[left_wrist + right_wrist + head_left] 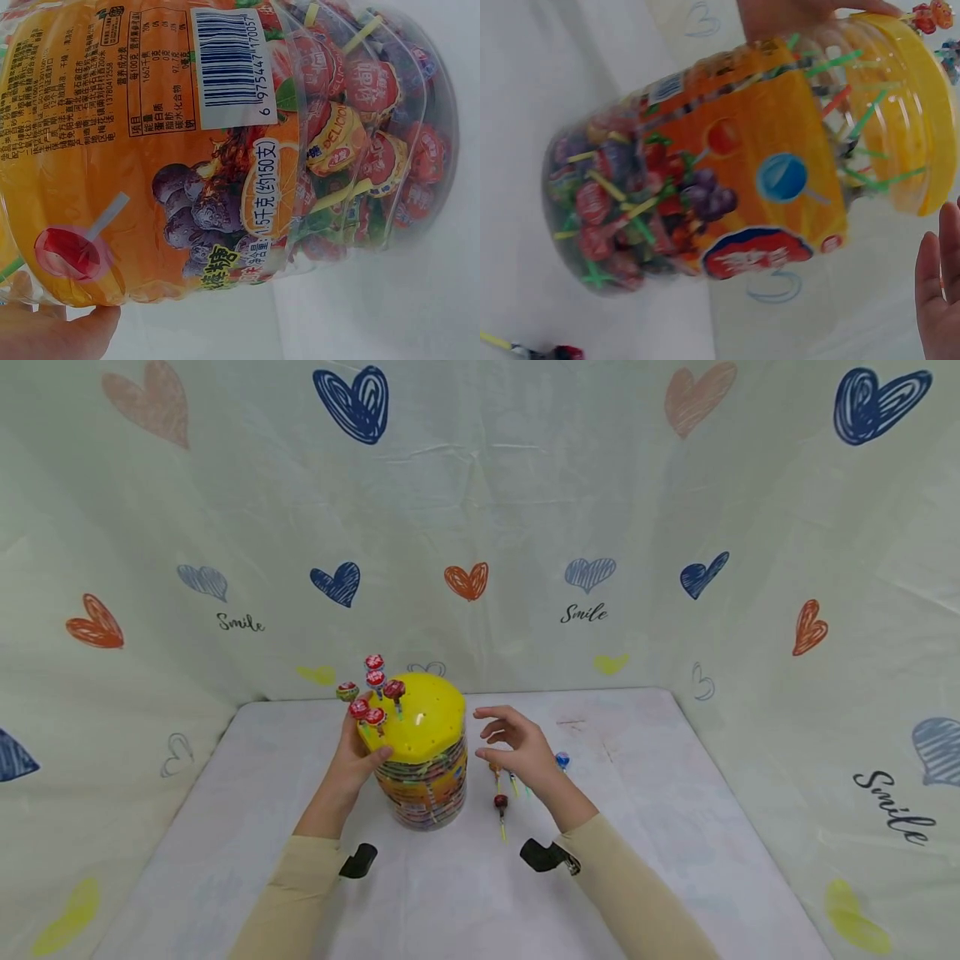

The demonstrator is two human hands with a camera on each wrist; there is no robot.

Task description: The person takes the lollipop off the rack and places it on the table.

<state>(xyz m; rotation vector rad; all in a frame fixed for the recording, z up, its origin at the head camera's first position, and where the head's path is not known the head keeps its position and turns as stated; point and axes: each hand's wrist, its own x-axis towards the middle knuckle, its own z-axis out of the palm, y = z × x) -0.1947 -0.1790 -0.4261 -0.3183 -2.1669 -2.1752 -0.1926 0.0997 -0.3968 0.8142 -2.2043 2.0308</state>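
A clear plastic candy jar (427,797) with an orange fruit label stands on the table, packed with wrapped lollipops (375,86). Its yellow lid (431,714) has small holes, and several lollipops (375,678) stand upright on the lid's left part, sticks down. My left hand (352,764) grips the jar's top from the left, thumb on the lid's near edge; its other fingers are mostly hidden behind the jar. To the right of the jar, apart from it, my right hand (525,752) hovers with fingers loosely bent and nothing between them.
Several loose lollipops lie on the white table (660,860) beneath and beside my right hand, among them a dark red one (501,803) and a blue one (562,761). A cloth with printed hearts (467,581) hangs behind the table.
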